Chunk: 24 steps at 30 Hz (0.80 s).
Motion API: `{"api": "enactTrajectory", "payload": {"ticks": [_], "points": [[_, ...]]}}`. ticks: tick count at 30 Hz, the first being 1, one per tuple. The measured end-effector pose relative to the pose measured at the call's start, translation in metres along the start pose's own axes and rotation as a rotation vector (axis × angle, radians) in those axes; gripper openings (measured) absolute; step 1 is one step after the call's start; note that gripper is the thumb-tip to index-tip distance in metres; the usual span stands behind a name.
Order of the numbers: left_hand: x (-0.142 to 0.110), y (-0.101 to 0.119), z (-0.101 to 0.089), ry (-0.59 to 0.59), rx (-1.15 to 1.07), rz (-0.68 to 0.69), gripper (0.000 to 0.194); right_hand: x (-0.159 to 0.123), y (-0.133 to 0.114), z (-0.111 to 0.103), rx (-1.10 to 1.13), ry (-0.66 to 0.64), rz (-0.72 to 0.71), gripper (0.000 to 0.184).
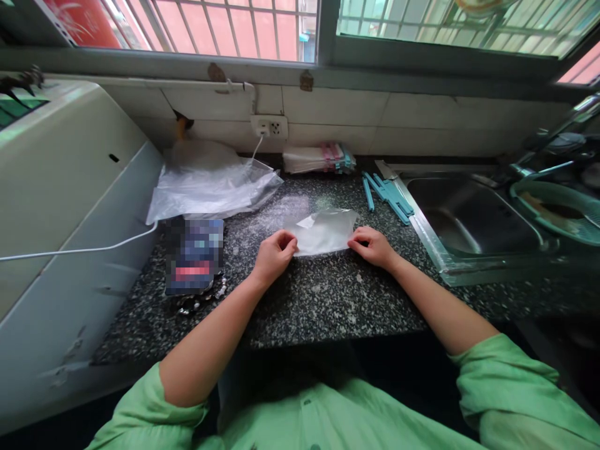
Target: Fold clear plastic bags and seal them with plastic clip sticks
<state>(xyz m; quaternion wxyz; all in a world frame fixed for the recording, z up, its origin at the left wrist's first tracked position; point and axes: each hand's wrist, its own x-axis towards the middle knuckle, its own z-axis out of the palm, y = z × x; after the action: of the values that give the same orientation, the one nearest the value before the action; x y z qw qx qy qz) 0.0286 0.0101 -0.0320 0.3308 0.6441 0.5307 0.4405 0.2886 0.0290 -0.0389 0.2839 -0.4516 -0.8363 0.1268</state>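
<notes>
A clear plastic bag [325, 232] is stretched between my two hands, low over the speckled countertop [323, 300]. My left hand [275, 253] pinches its left corner between thumb and fingers. At the opposite corner, my right hand [372, 245] has a similar pinch on it. Behind and to the right lie several light-blue plastic strips [387, 195], perhaps bag clips. A bundle of folded clear bags [304, 158] with pink and blue ends rests by the wall. Farther left is a pile of larger clear plastic bags [210, 181].
A phone-like object [194, 256], blurred out, lies left of my left arm beside a beaded strand [201, 300]. A steel sink [473, 215] with a green basket [557, 209] is on the right. A white cable [84, 251] runs left; a wall socket [269, 127] holds a plug.
</notes>
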Motion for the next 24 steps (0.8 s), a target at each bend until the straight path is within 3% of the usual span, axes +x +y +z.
{"api": "enactTrajectory", "payload": {"ticks": [3,9,17,19,22,24], "points": [[0.001,0.0,0.0,0.015,-0.022,-0.069,0.014,0.002,0.0,0.002,-0.018,-0.01,0.041,0.026],[0.001,-0.005,-0.001,0.048,0.104,-0.09,0.048,0.001,-0.002,0.002,-0.082,0.001,0.099,0.023],[-0.001,-0.003,-0.001,0.019,0.351,-0.084,0.058,0.0,-0.009,-0.001,-0.179,0.011,0.203,0.02],[-0.002,-0.002,-0.001,0.063,0.437,-0.023,0.053,-0.001,-0.011,-0.002,-0.187,0.011,0.207,0.021],[-0.003,-0.001,-0.002,0.144,0.569,0.178,0.035,-0.004,-0.012,-0.003,-0.221,0.069,0.181,0.018],[-0.005,-0.001,0.0,0.1,0.6,0.316,0.025,-0.005,-0.013,-0.005,-0.261,0.12,0.101,0.015]]}}
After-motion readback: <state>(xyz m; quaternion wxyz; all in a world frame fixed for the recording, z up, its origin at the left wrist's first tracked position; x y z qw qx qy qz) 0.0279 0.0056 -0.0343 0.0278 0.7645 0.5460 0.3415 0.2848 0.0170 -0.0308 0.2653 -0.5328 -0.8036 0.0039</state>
